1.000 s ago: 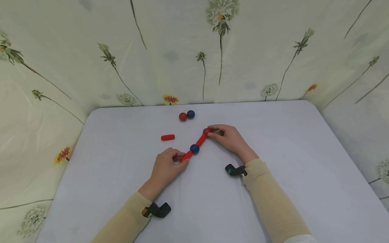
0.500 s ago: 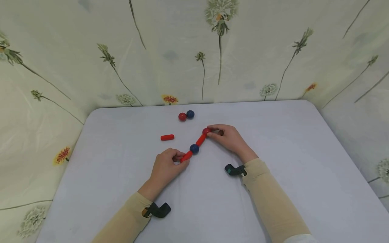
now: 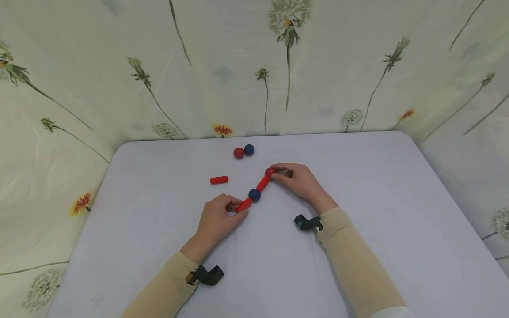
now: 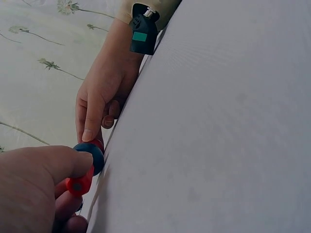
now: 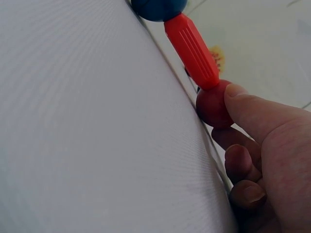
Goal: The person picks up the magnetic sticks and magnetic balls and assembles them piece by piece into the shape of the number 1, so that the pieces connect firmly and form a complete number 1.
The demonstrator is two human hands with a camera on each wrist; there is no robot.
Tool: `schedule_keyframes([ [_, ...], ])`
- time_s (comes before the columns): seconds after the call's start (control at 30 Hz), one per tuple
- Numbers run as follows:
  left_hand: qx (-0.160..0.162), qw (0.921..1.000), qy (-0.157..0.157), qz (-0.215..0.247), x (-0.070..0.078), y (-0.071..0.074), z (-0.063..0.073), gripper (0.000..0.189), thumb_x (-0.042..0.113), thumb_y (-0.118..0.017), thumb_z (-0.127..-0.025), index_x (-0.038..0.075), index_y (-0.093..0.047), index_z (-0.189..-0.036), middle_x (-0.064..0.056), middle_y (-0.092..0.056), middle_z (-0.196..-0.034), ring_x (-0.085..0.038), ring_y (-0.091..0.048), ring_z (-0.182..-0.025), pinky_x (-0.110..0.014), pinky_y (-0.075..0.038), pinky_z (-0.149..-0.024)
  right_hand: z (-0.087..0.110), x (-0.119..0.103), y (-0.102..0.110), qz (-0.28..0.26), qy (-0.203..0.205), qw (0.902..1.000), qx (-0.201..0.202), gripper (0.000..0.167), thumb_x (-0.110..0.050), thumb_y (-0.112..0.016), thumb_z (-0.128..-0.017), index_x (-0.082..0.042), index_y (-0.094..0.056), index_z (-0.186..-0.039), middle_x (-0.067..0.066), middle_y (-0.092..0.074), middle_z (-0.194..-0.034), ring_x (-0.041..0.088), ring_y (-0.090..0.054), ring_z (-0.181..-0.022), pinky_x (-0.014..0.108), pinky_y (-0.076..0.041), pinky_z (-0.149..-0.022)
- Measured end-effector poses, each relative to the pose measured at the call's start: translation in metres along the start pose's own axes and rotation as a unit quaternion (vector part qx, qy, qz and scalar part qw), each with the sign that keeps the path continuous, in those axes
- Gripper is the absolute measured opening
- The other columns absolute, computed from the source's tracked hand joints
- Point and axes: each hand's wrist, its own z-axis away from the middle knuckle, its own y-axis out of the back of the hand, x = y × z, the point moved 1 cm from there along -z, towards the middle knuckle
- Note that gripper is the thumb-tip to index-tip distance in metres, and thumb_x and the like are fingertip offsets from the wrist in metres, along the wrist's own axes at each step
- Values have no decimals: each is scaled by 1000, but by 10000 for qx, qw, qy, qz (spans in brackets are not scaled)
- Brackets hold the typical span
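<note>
A straight chain runs between my two hands, slanting up to the right in the head view. My left hand pinches its near red rod between thumb and fingers. From there the chain goes on through a blue ball and a second red rod to a red ball. My right hand pinches that red ball with thumb and index finger, its other fingers curled below. In the left wrist view, the near rod's end face shows a dark grey centre, and the blue ball partly covers the rest.
A loose red rod lies on the white table, left of the chain. Farther back, a red ball and a blue ball lie side by side. Flower-patterned cloth hangs behind the table.
</note>
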Motion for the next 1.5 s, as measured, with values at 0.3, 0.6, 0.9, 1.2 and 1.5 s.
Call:
schedule_keyframes([
  [0.3,-53,9999,69,68,0,1,0,28,38,-82,-80,19,-73,-98,11,-61,-84,-6,-57,-77,-28,-48,-67,0,0,0,0,3,10000,-6,40,-50,-69,-90,-31,-68,-126,-11,-67,-109,15,-59,-83,35,-49,-74],
  [0.6,-147,9997,168,18,1,1,0,33,40,-82,-79,19,-73,-102,11,-60,-85,-7,-57,-79,-28,-48,-69,-1,3,-1,-24,62,10000,23,41,-52,-68,-89,-32,-68,-125,-12,-67,-108,14,-58,-82,35,-49,-73],
  [0.9,-231,9995,203,37,2,3,0,38,42,-81,-79,19,-72,-108,11,-59,-87,-8,-55,-79,-30,-46,-71,-1,2,0,-48,65,10000,10,41,-52,-68,-89,-32,-68,-125,-12,-67,-109,15,-58,-82,35,-49,-72],
  [1.2,-432,9978,455,197,-3,5,-3,45,48,-80,-79,23,-69,-115,13,-60,-93,-8,-55,-84,-27,-50,-72,-1,3,-1,-37,113,9999,32,42,-53,-68,-89,-33,-68,-125,-12,-67,-109,15,-58,-81,35,-48,-71],
  [1.5,-495,9969,430,432,-5,11,-6,44,47,-80,-80,24,-68,-115,13,-61,-95,-8,-57,-85,-29,-51,-72,-2,5,-2,-1,114,9999,55,42,-55,-67,-88,-33,-68,-125,-13,-67,-107,14,-58,-81,35,-48,-72],
])
